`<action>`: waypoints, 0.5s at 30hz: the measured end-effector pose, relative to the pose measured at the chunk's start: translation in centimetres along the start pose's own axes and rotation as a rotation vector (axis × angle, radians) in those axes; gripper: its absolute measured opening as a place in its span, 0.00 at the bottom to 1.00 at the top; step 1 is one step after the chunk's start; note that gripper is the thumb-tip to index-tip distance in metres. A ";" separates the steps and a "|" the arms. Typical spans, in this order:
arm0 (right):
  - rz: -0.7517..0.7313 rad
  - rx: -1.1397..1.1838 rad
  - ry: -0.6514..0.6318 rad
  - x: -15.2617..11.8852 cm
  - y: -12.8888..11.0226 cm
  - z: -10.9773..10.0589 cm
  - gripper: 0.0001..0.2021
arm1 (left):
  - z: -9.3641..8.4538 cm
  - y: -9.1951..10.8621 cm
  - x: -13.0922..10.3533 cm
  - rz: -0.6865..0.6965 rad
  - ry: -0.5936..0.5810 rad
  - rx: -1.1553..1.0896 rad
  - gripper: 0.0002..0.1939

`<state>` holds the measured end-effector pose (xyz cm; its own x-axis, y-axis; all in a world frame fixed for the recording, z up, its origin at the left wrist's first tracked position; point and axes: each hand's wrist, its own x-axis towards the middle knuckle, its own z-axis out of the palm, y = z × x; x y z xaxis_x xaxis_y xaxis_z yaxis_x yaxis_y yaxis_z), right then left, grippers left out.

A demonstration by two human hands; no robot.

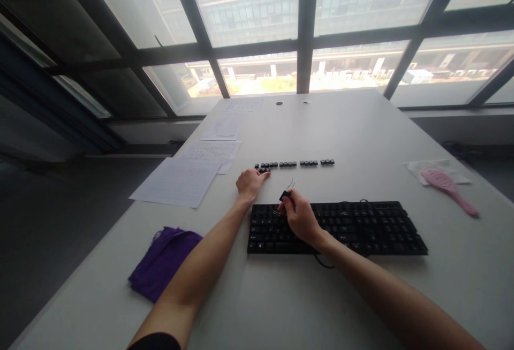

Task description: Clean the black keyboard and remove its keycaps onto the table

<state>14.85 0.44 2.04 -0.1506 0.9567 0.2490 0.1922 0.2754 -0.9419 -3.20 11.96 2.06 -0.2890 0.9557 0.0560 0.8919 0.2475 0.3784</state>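
A black keyboard (361, 227) lies on the white table. Beyond it stands a row of loose black keycaps (288, 164), split into small groups. My left hand (249, 183) is at the left end of that row, its fingers closed at a few keycaps (263, 170) in front of the row. Over the keyboard's upper left part, my right hand (299, 215) is closed around a small tool with a black handle (285, 195) and thin wire prongs. Some prongs point up and away, others down toward the keys. My right fingers hide part of the tool.
Written paper sheets (180, 179) lie along the table's left side. A folded purple cloth (164, 259) is beside my left forearm. At the right, a pink hairbrush (450, 189) rests partly on a clear plastic bag (415, 169). A cable shows below the keyboard.
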 end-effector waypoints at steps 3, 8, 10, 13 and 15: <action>-0.003 0.000 0.004 0.0 0.0 0.0 0.08 | 0.1 0.0 0.0 0.001 0.008 -0.002 0.23; -0.004 0.018 0.002 0.0 -0.1 0.0 0.08 | -0.1 0.1 -0.2 -0.013 -0.007 0.000 0.23; -0.004 0.032 0.010 0.0 -0.1 0.0 0.08 | -0.1 0.2 -0.2 -0.015 -0.006 0.002 0.23; -0.007 0.060 0.036 0.0 -0.1 0.0 0.10 | -0.3 0.3 -0.3 -0.016 -0.006 0.003 0.22; -0.008 0.084 0.077 0.0 -0.1 0.0 0.10 | -0.6 0.2 -0.5 0.003 -0.022 -0.002 0.22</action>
<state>14.81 0.41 2.16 -0.0763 0.9599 0.2698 0.1084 0.2770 -0.9547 -3.03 11.41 2.64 -0.2790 0.9596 0.0370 0.8919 0.2446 0.3804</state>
